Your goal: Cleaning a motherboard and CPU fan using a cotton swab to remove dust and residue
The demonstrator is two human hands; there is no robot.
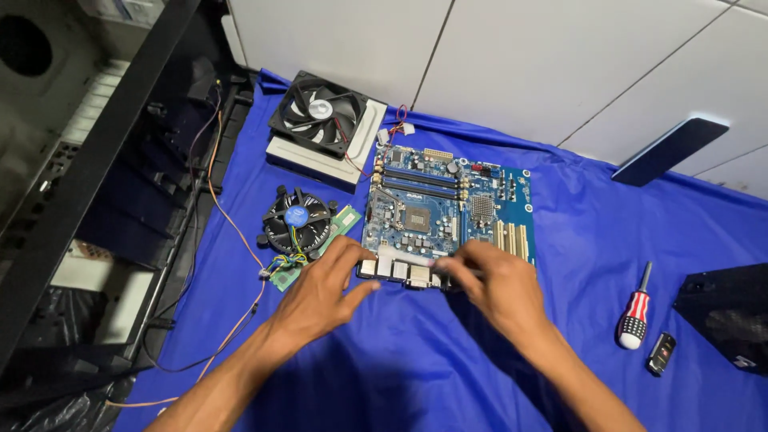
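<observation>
Both hands pinch the near edge of a blue motherboard [445,206]: left hand [320,292], right hand [496,284]. It lies on a blue cloth [400,360]. A round cooler fan [297,222] sits just left.

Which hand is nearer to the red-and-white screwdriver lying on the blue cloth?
Right. The right hand is at the near edge of the motherboard, on the same side as the screwdriver but apart from it. The left hand sits farther off, by the round cooler fan.
</observation>
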